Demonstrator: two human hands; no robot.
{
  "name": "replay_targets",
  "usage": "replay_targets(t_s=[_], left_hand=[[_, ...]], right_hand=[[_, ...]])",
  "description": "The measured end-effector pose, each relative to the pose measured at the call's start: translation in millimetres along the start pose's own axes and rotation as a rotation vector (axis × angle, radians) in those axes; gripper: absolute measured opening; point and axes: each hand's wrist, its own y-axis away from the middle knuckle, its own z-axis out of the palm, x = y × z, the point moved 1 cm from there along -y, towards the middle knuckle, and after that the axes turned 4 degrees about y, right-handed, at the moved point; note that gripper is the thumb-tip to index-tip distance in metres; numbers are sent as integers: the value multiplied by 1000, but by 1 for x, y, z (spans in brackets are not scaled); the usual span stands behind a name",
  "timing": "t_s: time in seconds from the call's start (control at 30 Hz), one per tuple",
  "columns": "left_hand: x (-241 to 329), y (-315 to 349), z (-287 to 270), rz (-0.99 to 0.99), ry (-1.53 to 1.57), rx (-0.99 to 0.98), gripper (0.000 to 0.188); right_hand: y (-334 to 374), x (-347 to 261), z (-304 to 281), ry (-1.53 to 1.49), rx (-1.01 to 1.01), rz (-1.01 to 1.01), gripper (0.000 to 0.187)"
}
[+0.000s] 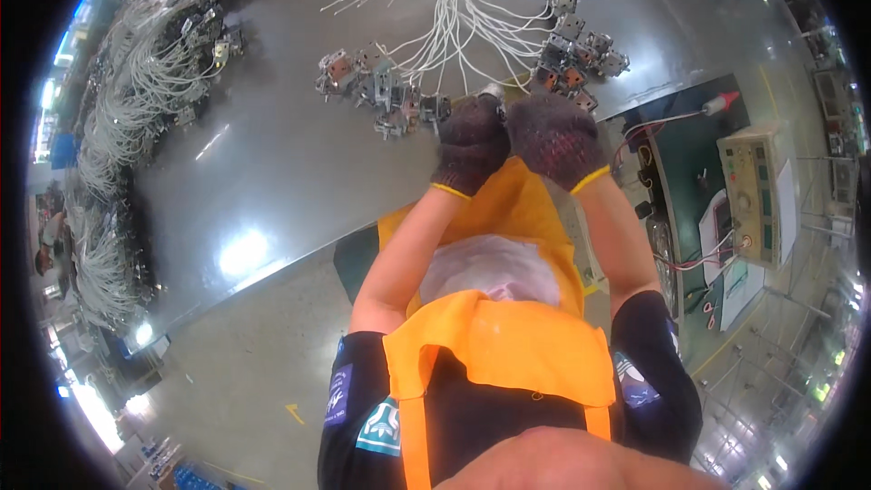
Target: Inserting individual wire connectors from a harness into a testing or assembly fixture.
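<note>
My left hand (473,142) and my right hand (555,138), both in dark knit gloves with yellow cuffs, are close together at the near edge of the metal table (299,163). Their fingers are bent inward and mostly hidden by the gloves; what they hold cannot be made out. A pale tip (493,92) shows at the top of the left glove. Beside my left hand sits a cluster of small metal assemblies (390,95) with brownish faces. A similar cluster (572,54) lies just beyond my right hand. White wires (458,23) join both clusters and gather in a bundle farther back.
A long heap of wired metal assemblies (136,118) lines the table's left side. To the right, a beige instrument (751,195) with knobs and leads stands on a dark green surface, near pink-handled scissors (711,313). A red-and-white connector (721,103) lies by the table's right edge.
</note>
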Motion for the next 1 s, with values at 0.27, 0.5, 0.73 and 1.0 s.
replay_targets(t_s=[0.27, 0.5, 0.73, 1.0], left_hand=[[11, 0, -1, 49, 32, 144, 16], [16, 25, -29, 201, -77, 120, 54], [-3, 13, -70, 203, -447, -60, 56], [-27, -24, -93, 180, -109, 42, 63]], right_hand=[[2, 2, 12, 78, -4, -26, 18], [19, 21, 24, -360, 151, -47, 22], [1, -28, 113, -793, 274, 150, 47], [-121, -43, 189, -283, 363, -95, 91]])
